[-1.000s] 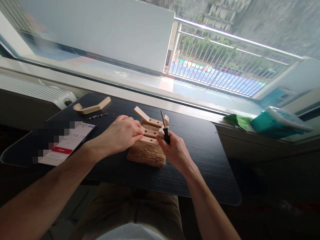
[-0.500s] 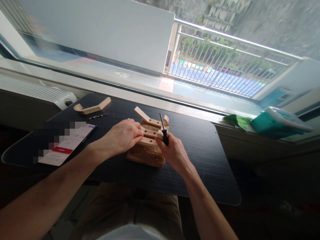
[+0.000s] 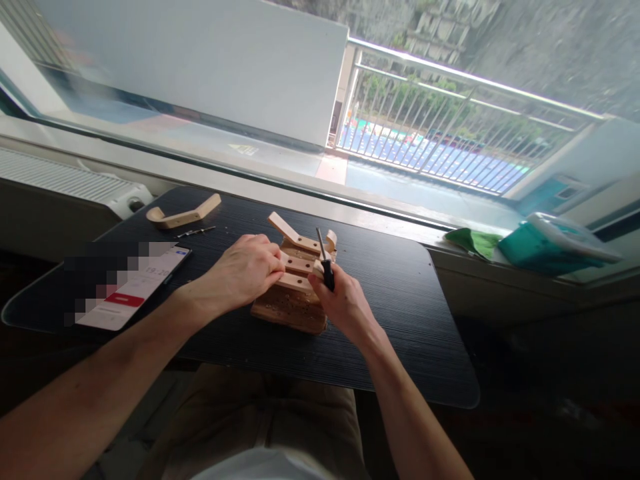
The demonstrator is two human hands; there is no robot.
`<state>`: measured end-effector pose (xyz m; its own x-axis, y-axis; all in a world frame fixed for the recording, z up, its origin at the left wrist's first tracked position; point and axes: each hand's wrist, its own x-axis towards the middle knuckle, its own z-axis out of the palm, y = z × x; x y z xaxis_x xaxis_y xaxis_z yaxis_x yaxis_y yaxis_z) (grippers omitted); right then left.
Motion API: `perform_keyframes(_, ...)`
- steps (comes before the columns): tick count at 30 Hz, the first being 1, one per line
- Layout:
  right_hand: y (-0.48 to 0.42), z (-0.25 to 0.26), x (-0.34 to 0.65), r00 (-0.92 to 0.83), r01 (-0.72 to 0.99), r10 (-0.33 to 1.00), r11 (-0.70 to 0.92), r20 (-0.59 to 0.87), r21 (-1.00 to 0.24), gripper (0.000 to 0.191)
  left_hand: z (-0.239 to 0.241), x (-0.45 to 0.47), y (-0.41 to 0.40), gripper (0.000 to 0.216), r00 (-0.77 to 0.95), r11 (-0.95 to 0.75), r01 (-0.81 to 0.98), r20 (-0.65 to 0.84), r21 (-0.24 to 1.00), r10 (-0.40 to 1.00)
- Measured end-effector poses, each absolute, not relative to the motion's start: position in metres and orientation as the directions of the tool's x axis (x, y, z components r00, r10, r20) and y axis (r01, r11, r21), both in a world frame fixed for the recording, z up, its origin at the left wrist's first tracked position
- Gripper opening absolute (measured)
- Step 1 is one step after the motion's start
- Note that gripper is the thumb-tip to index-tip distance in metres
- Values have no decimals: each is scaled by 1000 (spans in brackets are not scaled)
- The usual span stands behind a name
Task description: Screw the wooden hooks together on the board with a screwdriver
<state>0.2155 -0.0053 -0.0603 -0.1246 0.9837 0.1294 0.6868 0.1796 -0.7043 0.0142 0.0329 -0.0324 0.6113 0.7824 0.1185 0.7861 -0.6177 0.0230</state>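
Observation:
A rough wooden block lies on the dark table, with several pale wooden hooks across its top. My left hand is closed, thumb and fingers pinching the left end of the nearest hook. My right hand wraps round the black handle of a screwdriver, its shaft pointing up and away. Fingers of that hand also touch the right end of the near hooks. Behind these, the far hook lies untouched with dark holes showing. My fingers hide both ends of the near hooks.
A loose wooden hook rests at the table's back left, with a thin metal bit before it. Nearer left lies a phone. A teal container and green cloth sit on the windowsill at right.
Both hands keep their grip and place on the hooks. The whole view has shifted very slightly; otherwise nothing has visibly moved.

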Motion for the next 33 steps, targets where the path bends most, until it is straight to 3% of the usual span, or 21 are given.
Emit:
perform_keyframes(10, -4, -65, 217, -137, 699, 984, 177, 113, -693, 21, -36, 13, 32, 29, 617, -626, 779, 136, 35, 775)
perform_keyframes(26, -14, -64, 211, -130, 765, 990, 130, 46, -631, 25, -57, -1, 25, 18, 576, -658, 736, 364, 159, 732)
perform_keyframes(33, -15, -69, 213, -155, 819, 984, 178, 88, -545, 20, -60, 2, 17, 21, 506, -623, 769, 461, 142, 729)
